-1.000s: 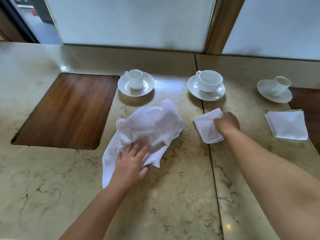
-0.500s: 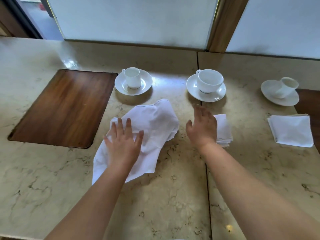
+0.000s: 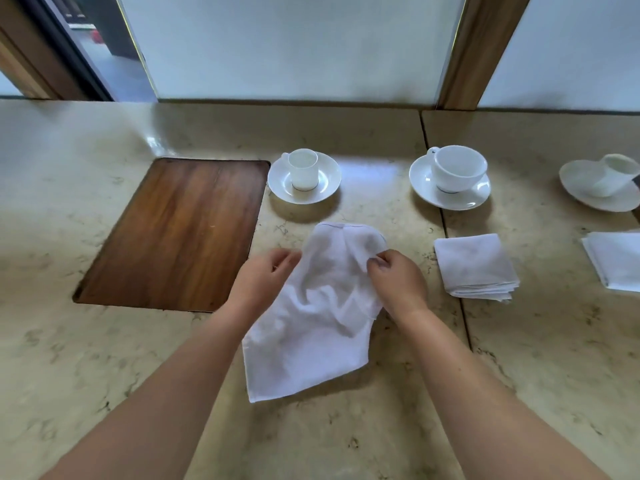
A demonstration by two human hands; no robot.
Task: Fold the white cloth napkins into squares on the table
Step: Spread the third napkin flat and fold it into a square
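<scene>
Beige marble surface (image 3: 104,358) below frosted windows: two folded white cloth squares (image 3: 476,266) done at right; crumpled white cloth napkin (image 3: 311,327) centre, unfolded, right hand (image 3: 398,282) pinching it, left hand (image 3: 263,275) grip apart beside it

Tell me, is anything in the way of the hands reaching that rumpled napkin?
Nothing visible. The right hand already pinches the napkin near its far edge; the left hand is at its left edge, though a grip isn't clear. The cups and folded napkin lie apart from it.
</scene>
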